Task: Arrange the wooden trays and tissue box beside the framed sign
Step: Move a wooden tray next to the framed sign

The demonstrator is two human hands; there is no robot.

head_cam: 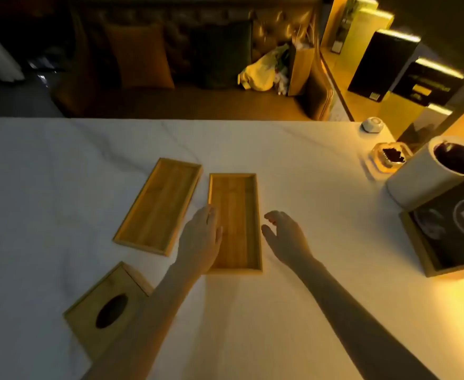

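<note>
Two shallow wooden trays lie on the white marble table [61, 165]. The left tray [158, 205] sits askew, and the right tray [237, 209] lies lengthwise away from me. My left hand [200, 239] rests over the right tray's left rim, fingers together, not gripping. My right hand [285, 237] hovers open just right of that tray, fingers spread. A wooden tissue box [107, 308] with an oval slot sits near the front left, partly behind my left forearm. The framed sign [450, 229], black with a white logo in a wood frame, stands at the right edge.
A white cylinder with a dark opening [428, 174] stands behind the sign. A glass ashtray [389, 157] and a small white round object [372, 124] sit at the far right corner. A dark sofa with cushions [140, 56] lies beyond the table. Boxes [384, 61] line the shelf on the right.
</note>
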